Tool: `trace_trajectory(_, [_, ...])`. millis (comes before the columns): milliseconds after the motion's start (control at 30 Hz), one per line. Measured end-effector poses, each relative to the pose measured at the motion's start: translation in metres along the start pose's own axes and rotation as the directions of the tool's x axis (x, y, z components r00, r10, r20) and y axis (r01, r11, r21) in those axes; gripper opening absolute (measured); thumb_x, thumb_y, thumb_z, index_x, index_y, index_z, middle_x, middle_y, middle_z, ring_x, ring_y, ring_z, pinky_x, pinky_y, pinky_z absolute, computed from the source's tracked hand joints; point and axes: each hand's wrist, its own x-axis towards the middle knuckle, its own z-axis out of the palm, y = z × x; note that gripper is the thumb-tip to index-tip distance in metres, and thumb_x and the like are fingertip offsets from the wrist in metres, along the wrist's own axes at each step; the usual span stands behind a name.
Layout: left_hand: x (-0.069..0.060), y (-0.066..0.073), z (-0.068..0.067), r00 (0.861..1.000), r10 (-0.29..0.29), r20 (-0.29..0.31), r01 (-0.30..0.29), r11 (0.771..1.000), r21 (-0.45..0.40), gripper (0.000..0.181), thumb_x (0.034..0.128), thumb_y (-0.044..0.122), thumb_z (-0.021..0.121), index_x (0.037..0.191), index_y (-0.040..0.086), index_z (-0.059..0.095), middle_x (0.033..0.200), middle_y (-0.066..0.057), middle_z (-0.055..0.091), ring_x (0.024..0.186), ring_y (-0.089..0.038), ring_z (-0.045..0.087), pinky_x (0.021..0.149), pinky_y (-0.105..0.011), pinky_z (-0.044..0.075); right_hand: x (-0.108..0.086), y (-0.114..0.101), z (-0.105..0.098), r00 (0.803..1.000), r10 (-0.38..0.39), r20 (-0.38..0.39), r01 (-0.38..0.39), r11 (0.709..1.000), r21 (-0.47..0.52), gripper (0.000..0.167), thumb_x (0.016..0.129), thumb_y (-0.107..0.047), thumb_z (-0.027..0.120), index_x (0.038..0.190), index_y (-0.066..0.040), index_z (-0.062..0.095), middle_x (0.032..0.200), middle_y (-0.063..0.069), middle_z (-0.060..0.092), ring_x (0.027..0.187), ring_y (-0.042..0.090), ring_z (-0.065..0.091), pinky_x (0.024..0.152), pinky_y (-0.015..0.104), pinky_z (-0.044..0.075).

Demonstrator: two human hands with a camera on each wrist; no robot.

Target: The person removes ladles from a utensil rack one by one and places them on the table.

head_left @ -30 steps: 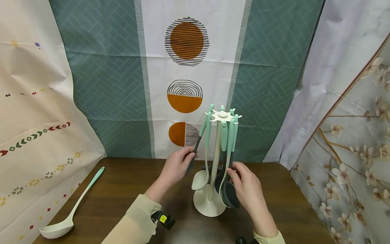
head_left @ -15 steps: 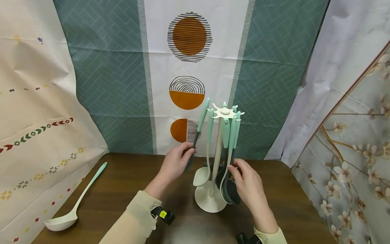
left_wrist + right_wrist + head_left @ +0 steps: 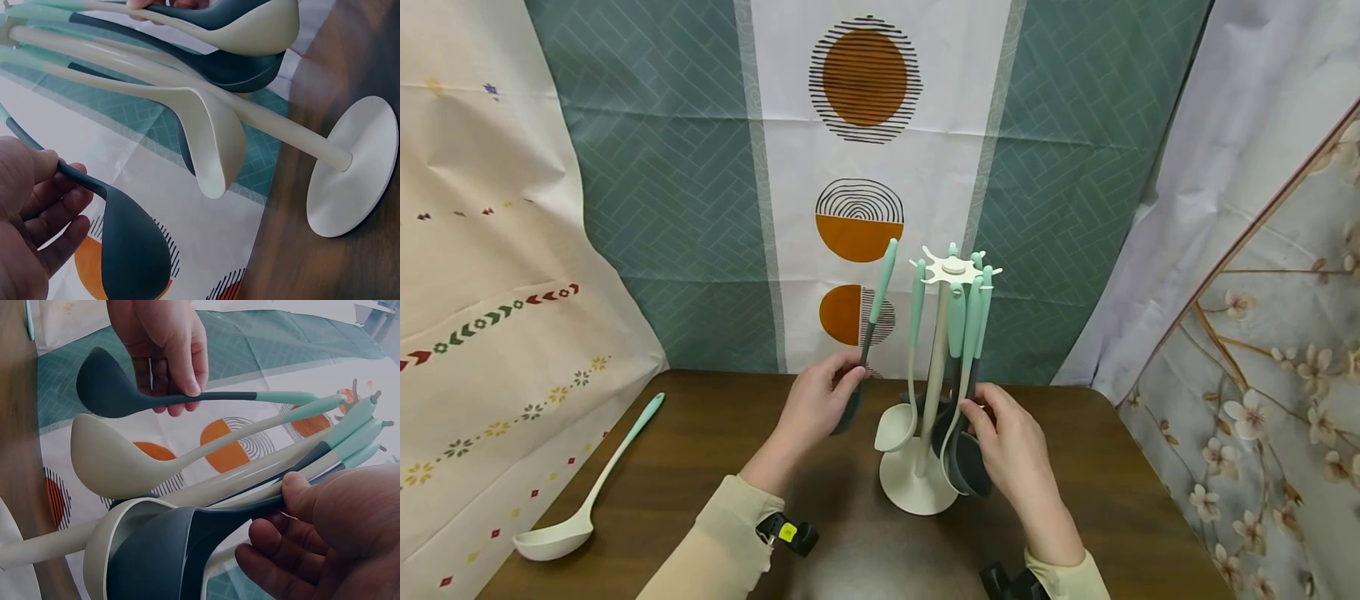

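My left hand (image 3: pixel 820 400) pinches the dark shaft of a ladle (image 3: pixel 103 384) with a mint handle; it is off the utensil rack, beside its left side, handle up and slightly tilted. The white rack (image 3: pixel 917 492) has a round base, a post and a hooked top. My right hand (image 3: pixel 1011 442) grips the shaft of another dark ladle (image 3: pixel 150 556) that hangs at the rack's right. A white ladle (image 3: pixel 112 456) hangs on the left side, and a second white ladle lies partly behind the dark one. Other hanging utensils are partly hidden.
On the left of the brown wooden table (image 3: pixel 700 467) lies a white ladle (image 3: pixel 553 540) with a mint handle. Patterned cloths (image 3: pixel 662 208) hang behind and at both sides. Each wrist wears a black device (image 3: pixel 790 533).
The dark ladle in my left hand has come off the rack's hook and moved left, away from the post. My right hand keeps its grip at the rack's right side.
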Motion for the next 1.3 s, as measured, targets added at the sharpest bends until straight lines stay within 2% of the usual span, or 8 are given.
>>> trace_trajectory(233, [-0.007,-0.005,-0.004,0.999,-0.031,-0.021,0.031,0.999,0.018,0.008,0.1076,0.018,0.075,0.115,0.015,0.078,0.102,0.004,0.077,0.094,-0.019,0.07,0.093,-0.047,0.06,0.001,-0.001,-0.001,1.0,0.019,0.015,-0.019,1.0,0.002,0.006,0.108,-0.017,0.074,0.105,-0.014,0.07,0.086,-0.003,0.066,0.078,0.017,0.068,0.073,0.043,0.053])
trace_trajectory(533, [-0.023,-0.015,-0.008,0.997,-0.063,-0.039,0.063,0.998,0.004,0.014,0.1057,0.016,0.077,0.118,0.009,0.077,0.105,0.0,0.077,0.097,-0.021,0.072,0.096,-0.048,0.061,0.0,0.0,0.0,1.0,0.017,0.015,-0.017,1.0,0.005,0.008,0.109,-0.019,0.073,0.107,-0.012,0.07,0.087,-0.003,0.066,0.078,0.016,0.067,0.073,0.042,0.053])
trace_trajectory(767, [-0.036,-0.024,-0.013,0.99,-0.133,-0.04,0.133,0.991,-0.009,0.017,0.1051,0.015,0.078,0.12,0.008,0.077,0.106,-0.001,0.077,0.101,-0.021,0.073,0.097,-0.047,0.062,-0.001,0.001,0.001,1.0,0.006,0.016,-0.006,1.0,0.003,0.006,0.108,-0.016,0.074,0.105,-0.015,0.069,0.086,-0.005,0.065,0.078,0.014,0.067,0.072,0.042,0.052])
trace_trajectory(1133, [-0.044,-0.035,-0.022,0.984,-0.163,-0.067,0.166,0.985,0.049,0.016,0.1033,0.017,0.081,0.118,0.013,0.077,0.102,0.001,0.077,0.094,-0.021,0.07,0.089,-0.048,0.059,-0.001,-0.001,0.0,1.0,-0.008,0.01,0.008,1.0,0.011,0.008,0.109,-0.021,0.073,0.107,-0.014,0.071,0.087,-0.005,0.066,0.079,0.014,0.068,0.073,0.042,0.053])
trace_trajectory(1300, [-0.048,-0.041,-0.027,0.981,-0.184,-0.069,0.189,0.979,0.072,0.017,0.1033,0.016,0.081,0.119,0.011,0.077,0.101,0.0,0.076,0.093,-0.021,0.07,0.088,-0.047,0.059,-0.001,-0.001,0.0,1.0,-0.002,0.014,0.002,1.0,0.011,0.009,0.109,-0.021,0.073,0.108,-0.013,0.071,0.087,-0.004,0.066,0.079,0.014,0.067,0.073,0.042,0.053])
